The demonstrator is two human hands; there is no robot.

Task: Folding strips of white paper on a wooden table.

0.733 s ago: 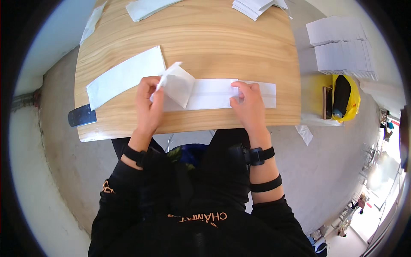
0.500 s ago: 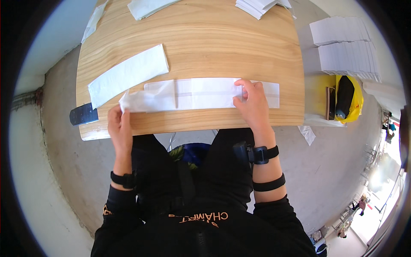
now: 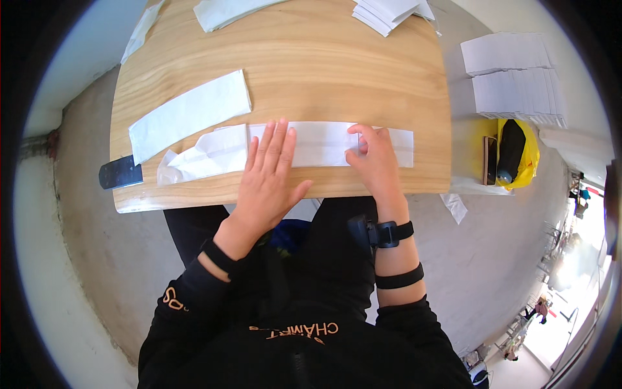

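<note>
A long folded white paper strip (image 3: pixel 321 152) lies across the near side of the table. My left hand (image 3: pixel 269 168) rests flat on it, fingers stretched and held together, thumb out to the side. At the strip's left end, a thin, crumpled white sheet, perhaps a plastic sleeve (image 3: pixel 201 159), spreads over the wood. My right hand (image 3: pixel 377 155) is curled at the strip's right part, with thumb and forefinger bent at a paper edge. To the right of that hand, a further flat paper end (image 3: pixel 404 149) sticks out.
Beyond my left hand lies another white folded strip (image 3: pixel 191 113), near a dark flat object (image 3: pixel 121 173) at the table's left edge. More white papers (image 3: pixel 392 13) sit at the far edge. Right of the wooden table (image 3: pixel 363 71) are paper stacks (image 3: pixel 512 78) and a yellow bag (image 3: pixel 530 152).
My left hand has let go of the thin sheet's left end, moved right and flattened onto the strip. The sheet now lies down on the table. My right hand stays at the same paper edge.
</note>
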